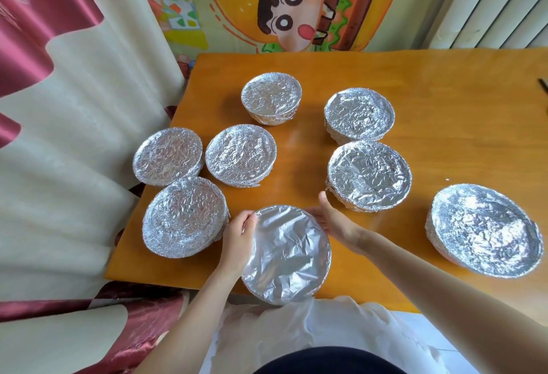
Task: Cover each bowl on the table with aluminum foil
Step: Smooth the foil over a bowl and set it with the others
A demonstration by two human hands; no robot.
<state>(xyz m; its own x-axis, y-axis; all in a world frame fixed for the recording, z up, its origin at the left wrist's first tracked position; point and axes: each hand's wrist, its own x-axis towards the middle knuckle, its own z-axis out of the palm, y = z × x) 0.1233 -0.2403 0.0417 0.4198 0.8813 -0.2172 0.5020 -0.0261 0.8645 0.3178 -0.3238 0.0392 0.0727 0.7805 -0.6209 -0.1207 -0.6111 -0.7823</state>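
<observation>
Nearest: white cloth (296, 329) lies below the bench's near edge.

Near bowl (286, 255): sits at the near edge of the bench (444, 83), its outline crossing that edge; whether it rests on the bench or is lifted cannot be told. Its foil (293, 243) is smooth, lightly creased and wrapped down over the rim.

Left grip (237, 238): on the bowl's left rim, fingers curled over the foil edge, holding it.

Right grip (338, 224): against the far right rim, fingers laid fairly straight along the foil, thumb spread up and away.

Seven other bowls stand on the bench, all covered in crinkled foil:
- near-left bowl (185, 216), just beside the left grip
- right bowl (484, 230), well apart from the rest
- mid-right bowl (369, 175), near the right thumb
- left bowl (167, 155), at the bench's left edge, touching or nearly touching the near-left bowl
- centre bowl (240, 155), just beside the left bowl
- far-right bowl (358, 114), close behind the mid-right bowl
- far bowl (271, 98), standing alone

Surroundings: a red and cream curtain (59, 107) hangs left; a cartoon poster (296, 3) covers the far wall
</observation>
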